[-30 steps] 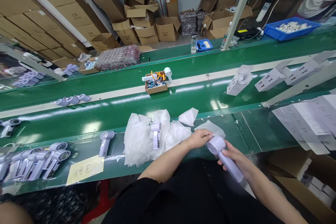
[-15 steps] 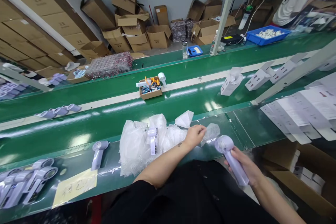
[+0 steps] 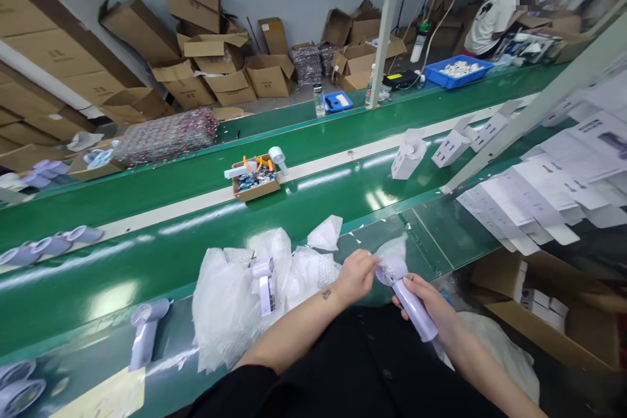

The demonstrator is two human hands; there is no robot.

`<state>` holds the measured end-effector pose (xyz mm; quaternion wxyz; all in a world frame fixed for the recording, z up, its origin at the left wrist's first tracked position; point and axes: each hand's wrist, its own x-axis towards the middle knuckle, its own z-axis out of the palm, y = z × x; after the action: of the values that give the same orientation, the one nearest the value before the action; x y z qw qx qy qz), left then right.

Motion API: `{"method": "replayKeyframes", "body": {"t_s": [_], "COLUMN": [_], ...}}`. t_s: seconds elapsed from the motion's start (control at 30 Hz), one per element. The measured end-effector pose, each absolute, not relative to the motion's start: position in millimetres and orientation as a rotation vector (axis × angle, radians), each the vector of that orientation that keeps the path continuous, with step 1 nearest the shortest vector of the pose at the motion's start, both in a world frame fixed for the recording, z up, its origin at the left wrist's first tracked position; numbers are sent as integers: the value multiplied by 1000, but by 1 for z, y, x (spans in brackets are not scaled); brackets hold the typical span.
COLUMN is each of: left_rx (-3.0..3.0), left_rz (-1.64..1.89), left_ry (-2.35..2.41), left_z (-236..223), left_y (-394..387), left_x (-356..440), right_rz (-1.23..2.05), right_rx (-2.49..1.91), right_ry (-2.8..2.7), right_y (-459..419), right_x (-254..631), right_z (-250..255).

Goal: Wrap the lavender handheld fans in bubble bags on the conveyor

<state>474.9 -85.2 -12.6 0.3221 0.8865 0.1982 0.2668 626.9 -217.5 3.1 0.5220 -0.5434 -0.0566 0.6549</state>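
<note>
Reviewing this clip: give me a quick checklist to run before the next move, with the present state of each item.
1. Device held in the right hand: ok, by the handle.
2. Left hand gripping the wrap: cannot tell; it is at the edge.
3. Device's head in plain view: not ok; the wrap overlaps it.
4. Device switched off: cannot tell.
5. Other wraps within reach: likely ok, beside the left forearm.
6. Bench free of scraps: not ok; white bits lie there.

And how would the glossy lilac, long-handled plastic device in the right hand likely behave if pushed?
The lilac device is probably stiff, as its handle looks straight within the right hand. Its shiny shell may be slippery. With that rounded head, it could rock or roll.
</note>
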Motion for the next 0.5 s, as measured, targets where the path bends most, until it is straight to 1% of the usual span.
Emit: {"method": "replayKeyframes", "body": {"t_s": [0.1,0.23,0.33,0.37,0.4,0.5], "left_rx": [2530,2609,2661,2634,2572,2171], "left_rz": [760,768,686,632,570,373], "left_ry": [351,208,-125,-157,-82,464], "left_z": [-14,-10,-7,-7,-9,-13], "left_y": [-90,-96,-102,-103,-103,-95], "left_x": [478,510,534,540,546,564], "right_rz": [1482,1524,1479,1465,1456,1463], "right_rx": [-1318,-1302,-1293,-1298,-1310,-1323], "right_ry": [-97,-45,86,143,202,268], "right_y": [-218,-213,-211,-211,-211,-213], "right_x": [629,643,659,663,668,681], "right_z": [4,0,-11,-16,-21,-32]}}
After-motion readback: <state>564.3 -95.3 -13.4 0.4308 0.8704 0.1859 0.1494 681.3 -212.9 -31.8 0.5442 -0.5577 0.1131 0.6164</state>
